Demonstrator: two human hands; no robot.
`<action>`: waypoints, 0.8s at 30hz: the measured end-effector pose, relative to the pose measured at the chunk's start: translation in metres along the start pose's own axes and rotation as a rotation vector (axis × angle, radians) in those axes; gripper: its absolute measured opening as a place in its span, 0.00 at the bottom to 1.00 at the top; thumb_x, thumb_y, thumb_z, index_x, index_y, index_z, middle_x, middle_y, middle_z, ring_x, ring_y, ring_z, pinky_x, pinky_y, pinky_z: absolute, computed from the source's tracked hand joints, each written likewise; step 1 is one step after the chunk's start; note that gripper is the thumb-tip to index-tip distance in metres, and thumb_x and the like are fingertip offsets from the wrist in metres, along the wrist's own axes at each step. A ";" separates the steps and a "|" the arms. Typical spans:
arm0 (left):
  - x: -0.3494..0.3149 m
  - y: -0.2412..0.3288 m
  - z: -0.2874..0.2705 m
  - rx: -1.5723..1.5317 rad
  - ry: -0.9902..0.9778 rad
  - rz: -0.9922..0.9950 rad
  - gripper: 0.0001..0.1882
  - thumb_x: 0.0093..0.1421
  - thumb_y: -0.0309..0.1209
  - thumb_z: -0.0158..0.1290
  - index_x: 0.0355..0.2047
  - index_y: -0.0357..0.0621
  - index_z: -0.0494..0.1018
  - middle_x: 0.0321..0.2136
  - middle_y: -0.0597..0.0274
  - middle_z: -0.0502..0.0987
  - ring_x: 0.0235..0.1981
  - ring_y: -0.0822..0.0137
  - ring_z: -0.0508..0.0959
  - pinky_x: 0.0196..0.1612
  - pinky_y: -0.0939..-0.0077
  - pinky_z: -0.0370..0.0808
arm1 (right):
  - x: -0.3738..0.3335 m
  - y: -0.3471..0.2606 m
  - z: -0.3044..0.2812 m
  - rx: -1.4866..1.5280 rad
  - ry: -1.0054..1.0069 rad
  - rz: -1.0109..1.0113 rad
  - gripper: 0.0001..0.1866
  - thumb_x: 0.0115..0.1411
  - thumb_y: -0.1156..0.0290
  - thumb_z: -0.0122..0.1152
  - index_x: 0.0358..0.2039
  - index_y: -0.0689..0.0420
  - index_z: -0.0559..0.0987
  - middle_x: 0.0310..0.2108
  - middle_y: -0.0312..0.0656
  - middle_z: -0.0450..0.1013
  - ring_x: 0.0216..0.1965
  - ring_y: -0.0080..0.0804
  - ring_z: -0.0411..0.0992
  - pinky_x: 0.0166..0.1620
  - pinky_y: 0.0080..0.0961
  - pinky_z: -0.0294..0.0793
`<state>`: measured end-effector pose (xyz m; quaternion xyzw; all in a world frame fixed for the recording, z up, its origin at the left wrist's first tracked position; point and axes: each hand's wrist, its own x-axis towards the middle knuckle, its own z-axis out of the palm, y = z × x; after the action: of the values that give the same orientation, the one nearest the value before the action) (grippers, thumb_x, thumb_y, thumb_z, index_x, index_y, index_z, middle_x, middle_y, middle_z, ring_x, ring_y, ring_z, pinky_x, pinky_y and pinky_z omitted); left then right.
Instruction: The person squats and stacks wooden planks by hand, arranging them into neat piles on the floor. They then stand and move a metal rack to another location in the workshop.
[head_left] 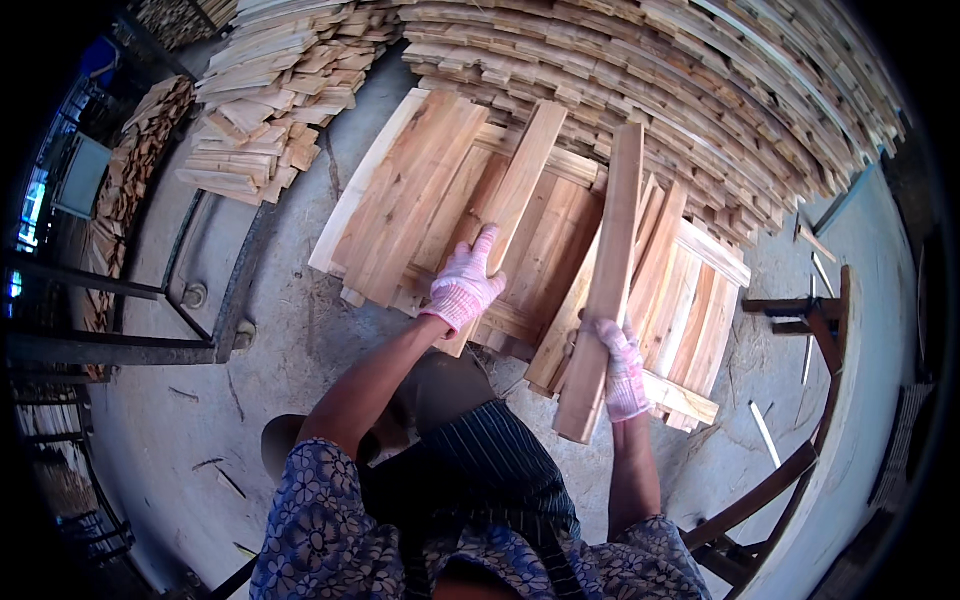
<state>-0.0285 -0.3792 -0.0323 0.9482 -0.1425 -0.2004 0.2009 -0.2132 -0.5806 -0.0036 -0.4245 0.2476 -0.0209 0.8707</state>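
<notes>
My left hand (464, 285), in a pink and white glove, lies on a wooden plank (523, 172), with its thumb and a finger stretched out. The plank slants across a layer of boards on the stack. On the right, my right hand (625, 370), gloved alike, grips the lower right edge of another long plank (612, 240). That plank is tilted over the stack, its near end toward me. Under both planks are wide light-brown boards (400, 210) at the left, darker boards (550, 240) in the middle and narrower boards (690, 310) at the right.
Tall piles of sawn boards (640, 75) stand along the back. A looser wood pile (255, 120) is at the back left. A dark metal frame cart (215, 290) stands left, and a wooden frame (825, 400) stands right. Offcuts (765, 433) lie on the concrete floor (170, 440).
</notes>
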 end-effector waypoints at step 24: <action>0.129 -0.316 -0.087 -0.195 0.164 -0.338 0.36 0.68 0.61 0.33 0.61 0.45 0.64 0.58 0.39 0.71 0.60 0.42 0.70 0.61 0.52 0.66 | 0.251 0.119 0.131 -1.501 0.637 -0.247 0.31 0.70 0.51 0.46 0.69 0.45 0.55 0.55 0.69 0.61 0.51 0.68 0.70 0.52 0.52 0.72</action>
<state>0.1835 -0.1183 -0.1394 0.9479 0.0555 -0.1663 0.2661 0.0448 -0.4706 -0.1289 -0.8913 0.3823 -0.0648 0.2349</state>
